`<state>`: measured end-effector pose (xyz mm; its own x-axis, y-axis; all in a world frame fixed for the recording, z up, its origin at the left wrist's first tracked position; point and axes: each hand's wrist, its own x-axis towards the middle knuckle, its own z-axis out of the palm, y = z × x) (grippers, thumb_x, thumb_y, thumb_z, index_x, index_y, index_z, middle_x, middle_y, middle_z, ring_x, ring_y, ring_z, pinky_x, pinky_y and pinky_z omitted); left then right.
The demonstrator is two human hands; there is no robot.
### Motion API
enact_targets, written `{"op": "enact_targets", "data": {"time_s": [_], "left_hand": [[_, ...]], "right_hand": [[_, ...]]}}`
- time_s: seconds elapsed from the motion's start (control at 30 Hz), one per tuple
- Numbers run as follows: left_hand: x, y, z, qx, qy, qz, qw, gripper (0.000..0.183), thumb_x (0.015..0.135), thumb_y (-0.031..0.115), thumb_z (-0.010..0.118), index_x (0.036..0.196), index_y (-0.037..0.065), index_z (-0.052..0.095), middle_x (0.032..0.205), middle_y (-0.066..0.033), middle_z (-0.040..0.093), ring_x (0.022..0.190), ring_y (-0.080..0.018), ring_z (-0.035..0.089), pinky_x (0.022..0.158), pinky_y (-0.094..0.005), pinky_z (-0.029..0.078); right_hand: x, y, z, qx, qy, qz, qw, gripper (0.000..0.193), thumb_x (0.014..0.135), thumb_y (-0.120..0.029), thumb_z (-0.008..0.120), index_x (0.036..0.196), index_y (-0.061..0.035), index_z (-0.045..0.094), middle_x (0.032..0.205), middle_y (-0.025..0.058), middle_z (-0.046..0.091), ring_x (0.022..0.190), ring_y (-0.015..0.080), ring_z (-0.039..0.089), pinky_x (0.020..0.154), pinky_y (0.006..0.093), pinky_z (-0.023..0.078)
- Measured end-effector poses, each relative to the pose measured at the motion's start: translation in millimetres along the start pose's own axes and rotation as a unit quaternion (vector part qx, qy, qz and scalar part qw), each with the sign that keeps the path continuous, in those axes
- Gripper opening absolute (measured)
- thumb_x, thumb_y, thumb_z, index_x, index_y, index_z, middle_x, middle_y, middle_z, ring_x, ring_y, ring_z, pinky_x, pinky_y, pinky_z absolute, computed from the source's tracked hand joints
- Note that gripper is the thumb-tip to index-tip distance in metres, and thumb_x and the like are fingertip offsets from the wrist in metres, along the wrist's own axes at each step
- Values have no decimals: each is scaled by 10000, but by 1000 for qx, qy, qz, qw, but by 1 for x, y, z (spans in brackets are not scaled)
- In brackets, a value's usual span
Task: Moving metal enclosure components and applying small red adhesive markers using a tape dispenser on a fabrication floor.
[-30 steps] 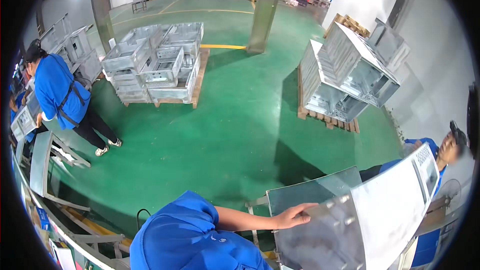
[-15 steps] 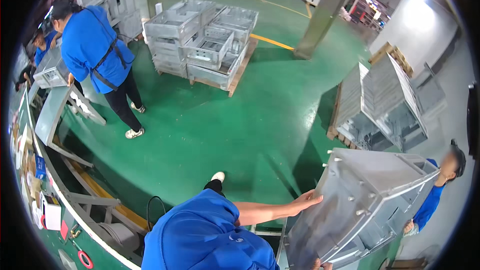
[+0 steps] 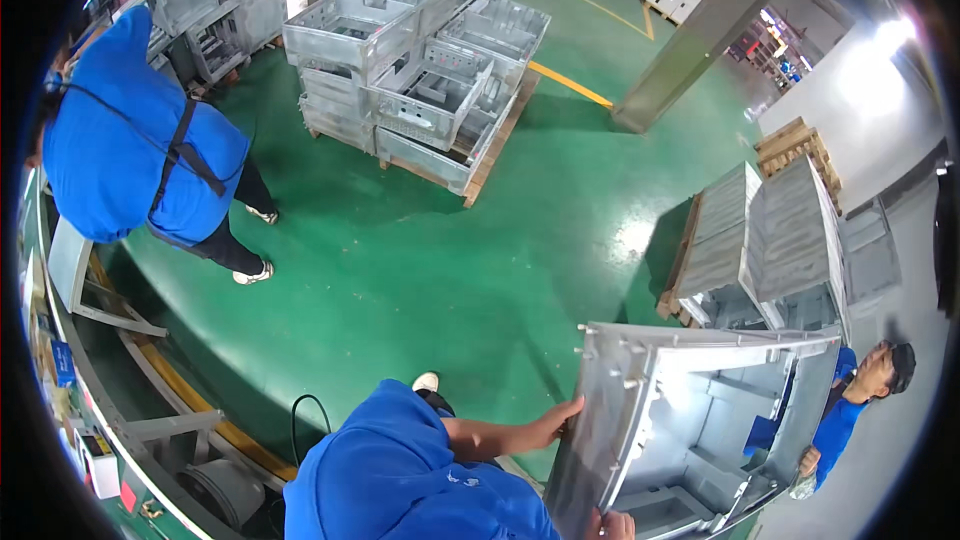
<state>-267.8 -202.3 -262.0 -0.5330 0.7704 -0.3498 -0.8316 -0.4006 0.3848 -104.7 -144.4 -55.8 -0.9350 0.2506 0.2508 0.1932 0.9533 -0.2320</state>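
A large grey metal cabinet [image 3: 630, 380], open-fronted with ledges and compartments inside, stands tilted at the lower right. My left hand [image 3: 553, 422] grips its near side edge, partly hidden behind the panel. Lower down, the fingers of my right hand [image 3: 612, 525] curl over the cabinet's bottom frame edge; the rest of that hand is out of sight. Across from me, a person in blue with a dark cap has a hand [image 3: 808, 461] on the cabinet's far edge. White pegs stick out from the cabinet's upper left corner.
Stacked grey metal frames [image 3: 420, 90] sit on a pallet ahead. More cabinets [image 3: 770, 230] stand on a pallet at right, near a pillar [image 3: 700, 40]. Another person in blue [image 3: 150, 140] bends at the left, beside a cluttered workbench [image 3: 110, 440]. A bucket [image 3: 225, 490] stands beneath it.
The cabinet has turned so that its open interior now faces me more. My hands stay on it. The person at left now leans further left, and my view has shifted.
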Motion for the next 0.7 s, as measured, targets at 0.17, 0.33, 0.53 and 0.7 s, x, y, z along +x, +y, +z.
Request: {"op": "enact_targets", "data": {"time_s": [0.17,0.33,0.53,0.7], "left_hand": [[15,59,-49,-4,75,6,997,772,704,718,384,1254,176,387,1213,-39,437,1090,-220,395,890,-382,291],[35,99,-87,-37,178,14,983,946,640,781,375,1276,81,345,1241,-135,392,1141,-295,350,939,-428,261],[57,134,-115,-65,223,55,971,955,632,814,295,1256,95,370,1205,-126,417,1052,-287,401,873,-424,318],[64,181,-135,-105,267,89,954,873,674,792,250,1255,152,379,1212,-86,420,1056,-263,401,870,-426,315]], "right_hand": [[76,-43,43,40,-30,-65,997,65,658,-65,617,670,-88,558,627,66,525,586,255,520,530,338,432],[134,-63,78,94,-72,-105,987,104,653,-121,643,638,-113,540,599,65,515,558,260,519,516,344,435],[189,-49,139,185,-105,-117,970,256,555,-159,740,651,-83,517,493,37,473,442,195,487,431,305,396],[241,-65,166,206,-173,-189,944,257,595,-201,715,638,-106,480,500,19,477,448,184,493,427,304,393]]}}
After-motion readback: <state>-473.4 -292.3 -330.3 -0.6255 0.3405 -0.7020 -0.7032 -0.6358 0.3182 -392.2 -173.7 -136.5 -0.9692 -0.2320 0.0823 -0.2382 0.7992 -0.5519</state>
